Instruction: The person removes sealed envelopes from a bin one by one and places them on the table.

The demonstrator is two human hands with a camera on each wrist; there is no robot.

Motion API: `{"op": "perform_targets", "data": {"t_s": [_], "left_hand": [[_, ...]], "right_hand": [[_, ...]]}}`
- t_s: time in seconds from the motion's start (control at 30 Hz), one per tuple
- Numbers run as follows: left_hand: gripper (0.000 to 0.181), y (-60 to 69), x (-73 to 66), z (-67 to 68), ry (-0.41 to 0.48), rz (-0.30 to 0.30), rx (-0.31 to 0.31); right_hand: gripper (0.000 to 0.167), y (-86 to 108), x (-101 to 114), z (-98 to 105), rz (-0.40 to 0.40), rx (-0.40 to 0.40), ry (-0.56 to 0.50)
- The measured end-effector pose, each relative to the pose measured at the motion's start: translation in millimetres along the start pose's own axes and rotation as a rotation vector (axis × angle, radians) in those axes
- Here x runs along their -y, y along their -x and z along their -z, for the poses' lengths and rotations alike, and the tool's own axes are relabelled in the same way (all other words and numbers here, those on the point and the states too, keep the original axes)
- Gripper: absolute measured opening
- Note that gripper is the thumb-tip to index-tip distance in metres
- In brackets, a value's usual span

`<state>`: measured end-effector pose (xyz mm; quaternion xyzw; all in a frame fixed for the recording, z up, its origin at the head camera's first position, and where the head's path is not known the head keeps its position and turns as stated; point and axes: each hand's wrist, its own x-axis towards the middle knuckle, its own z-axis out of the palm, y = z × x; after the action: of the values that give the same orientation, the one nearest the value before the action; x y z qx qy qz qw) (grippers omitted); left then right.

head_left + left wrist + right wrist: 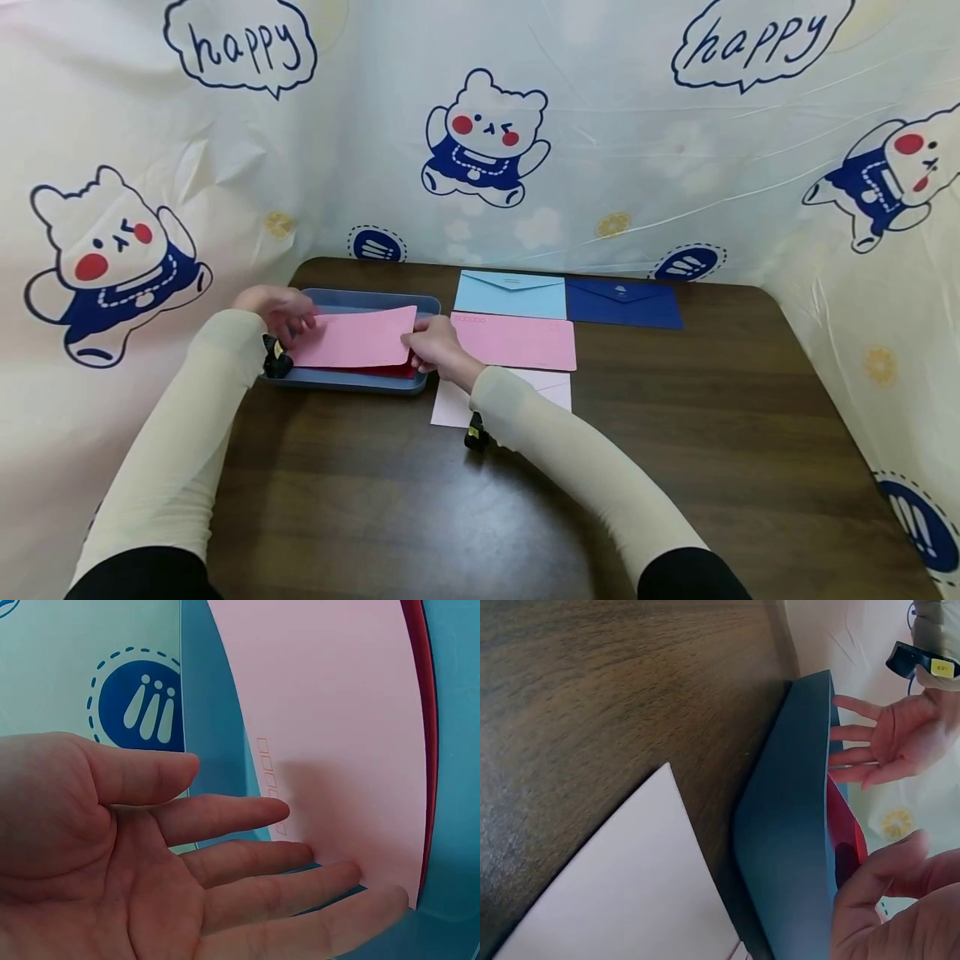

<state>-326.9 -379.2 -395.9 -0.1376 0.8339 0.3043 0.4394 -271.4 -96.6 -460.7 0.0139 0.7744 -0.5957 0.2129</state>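
Observation:
A pink envelope lies over a blue tray, slightly bowed, with a red item showing beneath its front edge. My right hand pinches the envelope's right end between thumb and fingers. At the left end is my left hand, palm turned toward the envelope. In the left wrist view, the fingers of that hand are spread and nearly straight, their tips at the envelope's end, where a row of small red boxes is printed. The right wrist view hides most of the pink envelope behind the tray wall.
Right of the tray, another pink envelope lies on the brown table. Behind it are a light blue envelope and a dark blue envelope. A pale pink envelope lies in front, partly under my right forearm. A printed curtain surrounds the table.

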Motion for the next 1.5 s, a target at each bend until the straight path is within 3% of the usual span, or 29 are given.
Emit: {"op": "perform_targets", "data": {"t_s": [0.23, 0.43, 0.7, 0.93, 1.1, 1.23, 1.33, 1.5], "left_hand": [[0.06, -1.1, -5.3, -1.2, 0.06, 0.005, -0.05], [0.061, 1.5, -8.0, -0.5, 0.072, 0.007, -0.049], [0.066, 5.0, -8.9, 1.9, -0.006, -0.045, -0.051], [0.07, 5.9, -8.8, 1.6, 0.015, -0.027, -0.092], [0.07, 10.5, -1.9, 0.5, 0.135, -0.014, -0.147], [0.067, 11.6, 4.8, -0.9, 0.132, -0.022, -0.189], [0.062, 11.5, 8.1, -2.1, 0.106, -0.04, -0.195], [0.054, 12.4, 10.0, -4.3, 0.143, -0.062, -0.196]], "right_hand": [[0.013, -1.3, -4, 4, -0.028, -0.001, 0.03], [0.006, -1.5, -7, 5, -0.009, -0.005, 0.025], [0.01, 1.1, -5, 9, -0.018, -0.036, -0.021], [0.007, 3.2, -4, 14, -0.022, -0.039, -0.026], [0.007, 5.2, -4, 15, -0.028, -0.028, -0.032], [0.007, 5.2, -5, 16, -0.016, -0.019, -0.034], [0.007, 5.3, -6, 17, -0.016, -0.029, -0.033], [0.007, 6.4, -6, 21, -0.019, -0.053, -0.064]]}}
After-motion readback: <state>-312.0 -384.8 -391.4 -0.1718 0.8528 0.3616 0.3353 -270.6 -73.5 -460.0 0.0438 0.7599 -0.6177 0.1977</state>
